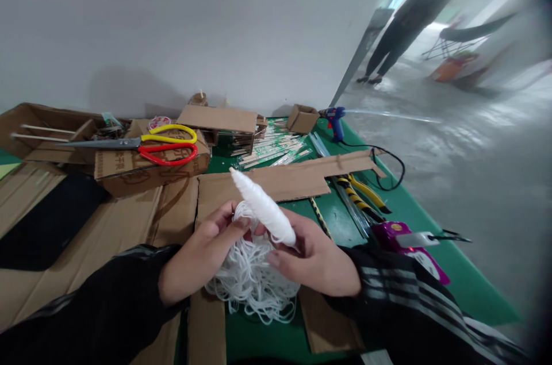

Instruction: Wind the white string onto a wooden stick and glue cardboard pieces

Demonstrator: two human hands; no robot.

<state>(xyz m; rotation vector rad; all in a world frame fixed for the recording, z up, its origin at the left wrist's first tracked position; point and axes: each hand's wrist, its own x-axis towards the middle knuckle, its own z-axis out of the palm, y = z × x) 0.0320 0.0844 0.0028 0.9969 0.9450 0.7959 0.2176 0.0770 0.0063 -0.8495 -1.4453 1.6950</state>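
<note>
My right hand (317, 258) is closed round the lower end of a white spindle wound with string (262, 207), which tilts up and to the left. My left hand (202, 256) pinches loose white string beside the spindle's base. Between and under both hands lies a tangled heap of white string (252, 290), resting on cardboard and the green table. Both arms wear black sleeves, and the right one carries white stripes.
Flat cardboard sheets (276, 181) cover the green table (435, 204). Yellow-and-red scissors (166, 145) lie on a cardboard box at the left. A blue glue gun (335, 122) with a black cord, a purple tool (407, 244), yellow-black sticks and wooden sticks lie to the right. A person stands far off.
</note>
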